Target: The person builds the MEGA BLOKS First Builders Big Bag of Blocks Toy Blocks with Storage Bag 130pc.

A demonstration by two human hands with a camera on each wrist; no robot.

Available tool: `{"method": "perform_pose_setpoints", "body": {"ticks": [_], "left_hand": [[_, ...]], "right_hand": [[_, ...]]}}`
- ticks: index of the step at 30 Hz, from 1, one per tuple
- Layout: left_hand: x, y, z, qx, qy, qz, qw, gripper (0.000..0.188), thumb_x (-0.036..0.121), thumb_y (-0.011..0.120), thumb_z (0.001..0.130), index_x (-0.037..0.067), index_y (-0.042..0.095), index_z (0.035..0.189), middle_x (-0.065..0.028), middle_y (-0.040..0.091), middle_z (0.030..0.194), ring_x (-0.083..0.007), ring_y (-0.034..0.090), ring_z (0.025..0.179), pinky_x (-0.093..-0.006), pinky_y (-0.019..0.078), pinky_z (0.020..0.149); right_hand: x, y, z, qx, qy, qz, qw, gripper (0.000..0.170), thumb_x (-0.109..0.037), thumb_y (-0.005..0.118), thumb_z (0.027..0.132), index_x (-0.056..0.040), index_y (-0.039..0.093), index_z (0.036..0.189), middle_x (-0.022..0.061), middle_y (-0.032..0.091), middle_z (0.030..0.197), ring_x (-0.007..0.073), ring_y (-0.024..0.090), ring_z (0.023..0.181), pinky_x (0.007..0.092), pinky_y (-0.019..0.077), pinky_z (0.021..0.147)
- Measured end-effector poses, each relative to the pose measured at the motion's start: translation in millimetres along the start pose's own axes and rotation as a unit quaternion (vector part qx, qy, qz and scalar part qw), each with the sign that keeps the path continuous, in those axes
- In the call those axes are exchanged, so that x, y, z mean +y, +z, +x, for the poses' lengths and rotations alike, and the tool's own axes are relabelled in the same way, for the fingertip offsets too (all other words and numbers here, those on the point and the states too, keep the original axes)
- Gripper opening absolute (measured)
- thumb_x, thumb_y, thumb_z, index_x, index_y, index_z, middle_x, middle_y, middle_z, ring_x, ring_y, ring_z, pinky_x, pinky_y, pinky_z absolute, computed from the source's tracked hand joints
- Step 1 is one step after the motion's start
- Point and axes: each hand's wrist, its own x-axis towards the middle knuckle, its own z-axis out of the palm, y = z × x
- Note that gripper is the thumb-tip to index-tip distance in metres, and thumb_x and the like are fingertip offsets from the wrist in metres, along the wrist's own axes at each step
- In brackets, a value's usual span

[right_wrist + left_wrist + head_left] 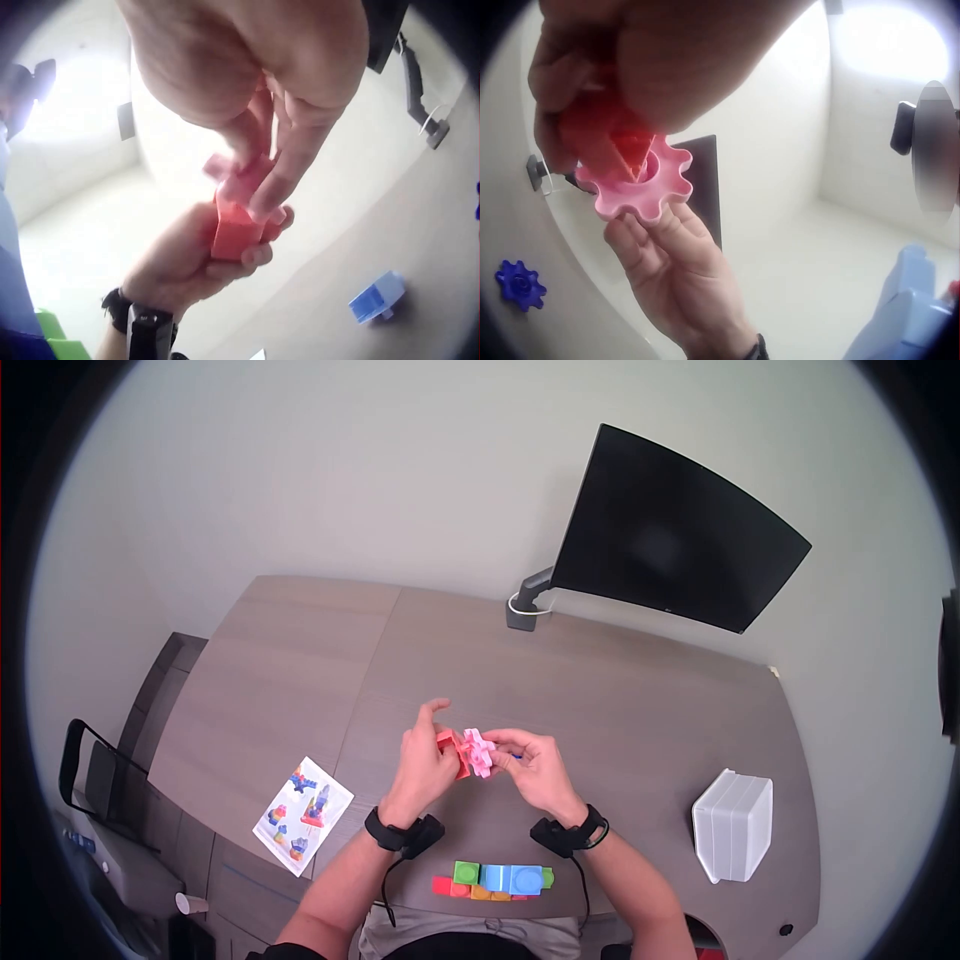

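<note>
My left hand [424, 765] grips a red block [237, 238], its index finger lifted away in the head view. A pink gear [479, 753] with rounded teeth is pinched by its edge in my right hand [537, 768]. In the left wrist view the gear [634, 201] faces the block's pointed end, which overlaps its hub ring. Both hands meet over the middle of the table. A dark blue gear [521, 286] lies on the table, mostly hidden behind the right hand in the head view. The right wrist view also shows a light blue block [377, 297] on the table.
Near the front edge lies a row of green, red, yellow and blue blocks [527, 879]. A picture sheet [330, 812] is at left, a white plastic tub [733, 826] at right. A monitor [680, 530] hangs on an arm at the back.
</note>
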Motion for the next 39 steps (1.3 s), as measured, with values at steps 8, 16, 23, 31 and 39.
{"method": "perform_pose_setpoints", "body": {"ticks": [8, 16, 23, 31, 39], "left_hand": [[24, -7, -5, -0.002, 0.009, 0.041, 0.999, 0.075, -0.006, 0.061, 0.090, -0.011, 0.043, 0.163, -0.0294, 0.079, 0.091, -0.0506, 0.079, 0.087, -0.0547, 0.0616, 0.084], [37, -9, -23, 0.009, 0.038, 0.013, 0.999, 0.083, -0.008, 0.060, 0.090, -0.010, 0.033, 0.169, -0.0272, 0.078, 0.086, -0.0471, 0.080, 0.083, -0.0531, 0.0623, 0.082], [62, -21, -29, -0.015, 0.034, 0.037, 0.999, 0.083, -0.004, 0.068, 0.090, -0.014, 0.036, 0.166, -0.0234, 0.076, 0.078, -0.0451, 0.080, 0.079, -0.0522, 0.0620, 0.077], [64, -16, -27, -0.030, 0.029, 0.054, 0.998, 0.076, 0.001, 0.073, 0.091, -0.015, 0.046, 0.161, -0.0242, 0.077, 0.081, -0.0454, 0.081, 0.081, -0.0499, 0.0625, 0.077], [12, -14, -5, -0.053, 0.150, -0.052, 0.986, 0.068, 0.002, 0.068, 0.093, -0.007, 0.053, 0.158, -0.0186, 0.081, 0.110, -0.0269, 0.082, 0.093, -0.0390, 0.0632, 0.078]], "right_hand": [[0, 6, -8, 0.037, -0.054, 0.027, 0.997, 0.028, 0.001, 0.071, 0.112, 0.0089, 0.075, 0.138, 0.0151, 0.083, 0.120, 0.0188, 0.080, 0.104, 0.0358, 0.0668, 0.094], [-29, 5, -19, 0.010, -0.101, -0.062, 0.993, 0.029, 0.005, 0.074, 0.108, 0.0025, 0.080, 0.136, 0.0117, 0.078, 0.127, 0.0197, 0.078, 0.114, 0.0343, 0.0677, 0.096], [-44, 14, -31, 0.012, -0.107, -0.080, 0.991, 0.027, 0.004, 0.075, 0.107, 0.0028, 0.081, 0.134, 0.0135, 0.078, 0.129, 0.0206, 0.076, 0.115, 0.0352, 0.0654, 0.100], [-38, 13, -33, 0.005, -0.169, -0.081, 0.982, 0.030, 0.011, 0.075, 0.103, 0.0033, 0.081, 0.131, 0.0141, 0.078, 0.130, 0.0225, 0.079, 0.116, 0.0359, 0.0708, 0.098], [-67, 0, -42, 0.122, -0.161, -0.160, 0.966, 0.038, 0.006, 0.083, 0.098, -0.0020, 0.080, 0.135, 0.0087, 0.082, 0.117, 0.0159, 0.078, 0.100, 0.0303, 0.0688, 0.080]]}}
